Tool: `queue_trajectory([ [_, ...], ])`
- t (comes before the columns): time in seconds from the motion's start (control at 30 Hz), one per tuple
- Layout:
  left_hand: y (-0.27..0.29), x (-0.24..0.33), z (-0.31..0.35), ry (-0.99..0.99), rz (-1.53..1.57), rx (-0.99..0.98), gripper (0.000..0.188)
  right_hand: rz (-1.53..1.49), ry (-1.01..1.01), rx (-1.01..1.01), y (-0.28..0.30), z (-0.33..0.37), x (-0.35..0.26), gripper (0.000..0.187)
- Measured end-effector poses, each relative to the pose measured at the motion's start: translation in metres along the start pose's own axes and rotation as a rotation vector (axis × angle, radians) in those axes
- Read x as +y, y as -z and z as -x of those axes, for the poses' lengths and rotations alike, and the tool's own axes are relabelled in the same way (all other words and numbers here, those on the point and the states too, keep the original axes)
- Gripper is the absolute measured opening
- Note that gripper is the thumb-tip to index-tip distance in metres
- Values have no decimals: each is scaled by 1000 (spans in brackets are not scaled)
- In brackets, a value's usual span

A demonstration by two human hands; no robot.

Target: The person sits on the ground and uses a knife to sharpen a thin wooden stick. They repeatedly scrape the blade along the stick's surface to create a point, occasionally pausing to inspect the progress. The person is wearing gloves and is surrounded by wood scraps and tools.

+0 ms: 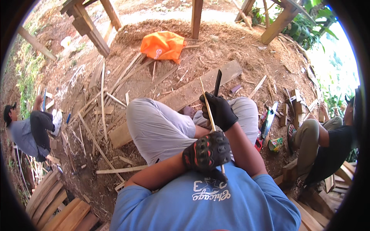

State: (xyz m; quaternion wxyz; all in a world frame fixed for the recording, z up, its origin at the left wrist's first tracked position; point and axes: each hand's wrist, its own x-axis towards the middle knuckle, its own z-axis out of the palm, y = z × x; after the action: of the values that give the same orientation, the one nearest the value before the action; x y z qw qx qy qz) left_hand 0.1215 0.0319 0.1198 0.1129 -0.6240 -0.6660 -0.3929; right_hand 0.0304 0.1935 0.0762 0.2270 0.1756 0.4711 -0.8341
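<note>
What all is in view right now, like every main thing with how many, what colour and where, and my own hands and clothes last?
Thin strip: one, pale wood, centre
Flat blade-like tool: one, dark, upper centre
Wide plank: one, brown, on the ground beyond the knees
Loose wood strips: many, pale, mostly left
Orange bag: one, top centre
Red-handled tool: one, right of the knees
Packet: one, mostly green, right
Wooden posts: several, brown, top
Stacked boards: several, brown, lower left
Co-workers: two, grey top far left, dark top far right
Left hand: one, black-and-red glove, around the strip
Right hand: one, black glove, gripping the tool
Shirt: one, blue, bottom
Trousers: one pair, light grey, centre
</note>
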Motion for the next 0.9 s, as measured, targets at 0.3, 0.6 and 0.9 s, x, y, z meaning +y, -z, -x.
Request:
queue_trajectory([
  [0.3, -23, -54, 22, 304, 115, 263, 24, -135, -377, 47, 59, -108, 82, 31],
  [0.6, -35, -96, 41, 424, 247, 354, 20, 67, -415, 38, 82, -142, 111, 35],
  [0.9, -24, -122, 55, 468, 274, 392, 30, 1205, -127, 55, 72, -172, 54, 33],
])
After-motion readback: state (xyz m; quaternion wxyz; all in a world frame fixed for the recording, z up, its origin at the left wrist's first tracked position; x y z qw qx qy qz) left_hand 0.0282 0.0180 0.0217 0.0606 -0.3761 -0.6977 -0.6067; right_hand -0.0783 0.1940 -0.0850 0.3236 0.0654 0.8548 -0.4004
